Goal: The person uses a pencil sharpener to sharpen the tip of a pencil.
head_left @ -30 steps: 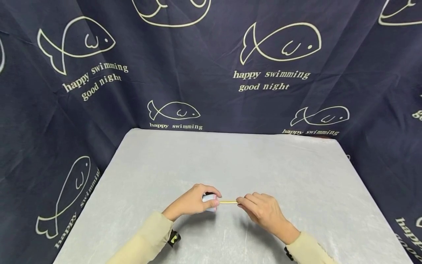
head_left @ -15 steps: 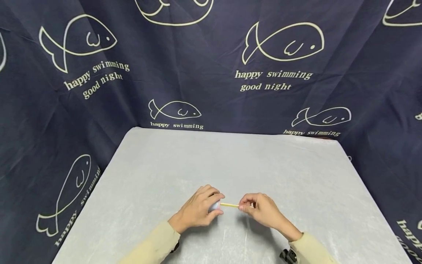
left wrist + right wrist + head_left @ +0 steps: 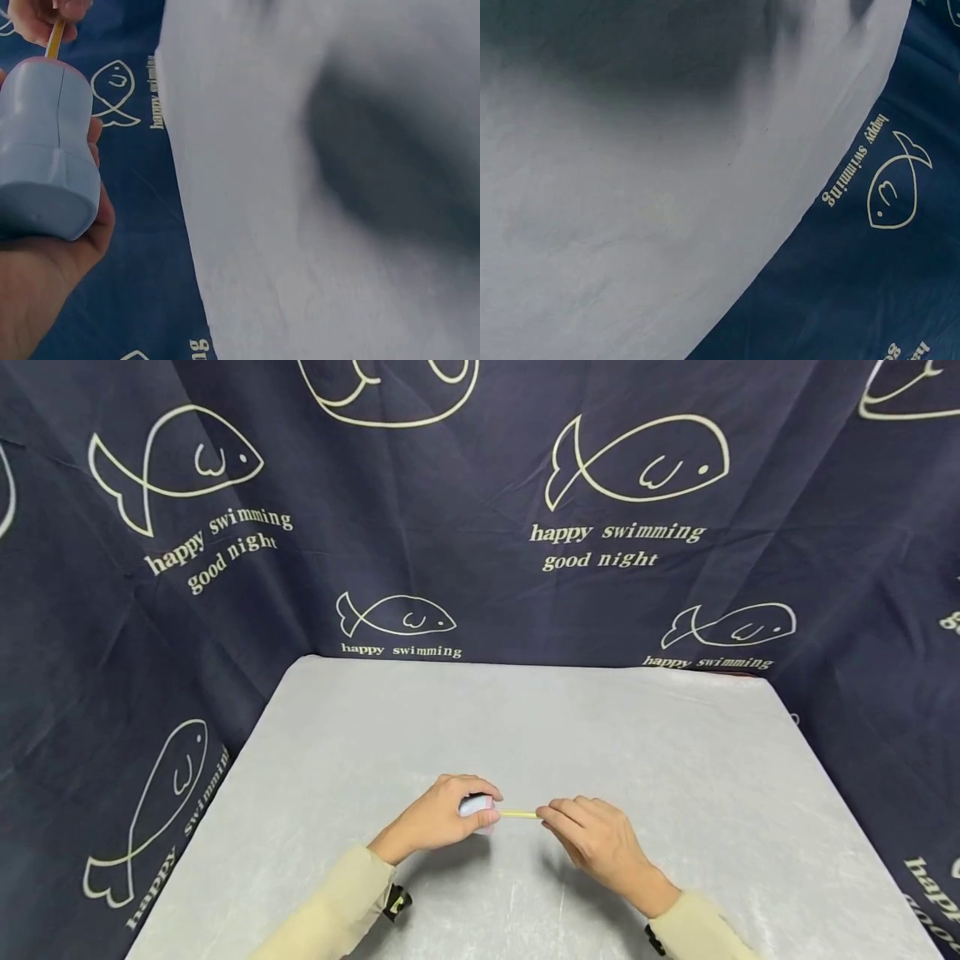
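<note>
My left hand (image 3: 431, 818) is wrapped round a light blue pencil sharpener (image 3: 476, 806) with a pink end, held over the front middle of the table. A yellow pencil (image 3: 519, 814) runs from that pink end into the fingers of my right hand (image 3: 597, 842), which pinch it. In the left wrist view the smooth, seamed body of the sharpener (image 3: 46, 139) sits in my left palm, and the pencil (image 3: 55, 39) enters its pink top. The pencil's tip is hidden inside. Neither hand shows in the right wrist view, only the table and a shadow.
A pale grey cloth covers the table (image 3: 517, 718). Dark blue curtains (image 3: 495, 543) with fish drawings and lettering hang behind it and on both sides. Black straps (image 3: 397, 902) show at both wrists, by the light sleeves.
My left hand has rolled over the sharpener and back again, while my right hand has twisted the opposite way and returned. The pencil stays in the sharpener throughout.
</note>
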Available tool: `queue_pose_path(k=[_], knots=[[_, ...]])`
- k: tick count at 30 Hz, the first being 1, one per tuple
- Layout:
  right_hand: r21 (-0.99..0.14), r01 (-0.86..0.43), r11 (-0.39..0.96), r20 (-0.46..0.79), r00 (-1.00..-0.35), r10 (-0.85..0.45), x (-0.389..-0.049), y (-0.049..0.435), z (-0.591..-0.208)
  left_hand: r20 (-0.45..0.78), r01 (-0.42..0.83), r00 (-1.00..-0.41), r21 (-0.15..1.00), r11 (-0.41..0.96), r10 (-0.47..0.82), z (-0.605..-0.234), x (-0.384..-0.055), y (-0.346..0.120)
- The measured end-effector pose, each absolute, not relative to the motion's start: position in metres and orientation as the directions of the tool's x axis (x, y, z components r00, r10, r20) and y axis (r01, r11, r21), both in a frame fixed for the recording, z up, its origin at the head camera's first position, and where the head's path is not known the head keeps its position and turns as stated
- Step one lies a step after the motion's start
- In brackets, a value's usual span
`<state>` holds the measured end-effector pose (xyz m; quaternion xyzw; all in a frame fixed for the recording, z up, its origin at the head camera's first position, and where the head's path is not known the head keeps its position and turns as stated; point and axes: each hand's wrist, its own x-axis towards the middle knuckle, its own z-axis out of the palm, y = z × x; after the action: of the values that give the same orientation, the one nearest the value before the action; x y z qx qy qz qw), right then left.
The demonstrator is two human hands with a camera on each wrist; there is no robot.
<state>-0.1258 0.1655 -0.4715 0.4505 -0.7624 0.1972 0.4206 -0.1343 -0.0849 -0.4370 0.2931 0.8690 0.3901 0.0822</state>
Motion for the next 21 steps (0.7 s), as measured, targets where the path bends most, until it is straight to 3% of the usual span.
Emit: queue_pose_path(k=[3, 6, 10, 12, 14, 17, 21], knots=[[0.081, -0.853, 0.515, 0.849, -0.212, -0.484, -0.126, 0.162, -0.471, 0.1, 0.459, -0.806, 0.729, 0.508, 0.584, -0.438, -0.134, -0.084], [-0.044, -0.868, 0.495, 0.837, -0.303, -0.456, -0.122, 0.162, -0.471, 0.218, 0.583, -0.761, 0.643, 0.497, 0.611, -0.444, -0.132, -0.08], [-0.338, -0.796, 0.502, 0.695, -0.57, -0.438, -0.113, 0.165, -0.468, 0.417, 0.766, -0.64, 0.422, 0.485, 0.646, -0.459, -0.127, -0.077], [-0.552, -0.673, 0.492, 0.518, -0.74, -0.429, -0.11, 0.167, -0.467, 0.491, 0.833, -0.549, 0.252, 0.493, 0.676, -0.465, -0.125, -0.077], [-0.761, -0.488, 0.429, 0.297, -0.848, -0.438, -0.108, 0.169, -0.466, 0.549, 0.868, -0.44, 0.058, 0.493, 0.711, -0.469, -0.123, -0.077], [-0.943, -0.158, 0.293, -0.004, -0.875, -0.483, -0.11, 0.172, -0.465, 0.6, 0.857, -0.259, -0.219, 0.466, 0.757, -0.474, -0.123, -0.077], [-0.975, 0.036, 0.219, -0.157, -0.808, -0.567, -0.118, 0.174, -0.463, 0.644, 0.806, -0.128, -0.375, 0.458, 0.754, -0.477, -0.125, -0.078]])
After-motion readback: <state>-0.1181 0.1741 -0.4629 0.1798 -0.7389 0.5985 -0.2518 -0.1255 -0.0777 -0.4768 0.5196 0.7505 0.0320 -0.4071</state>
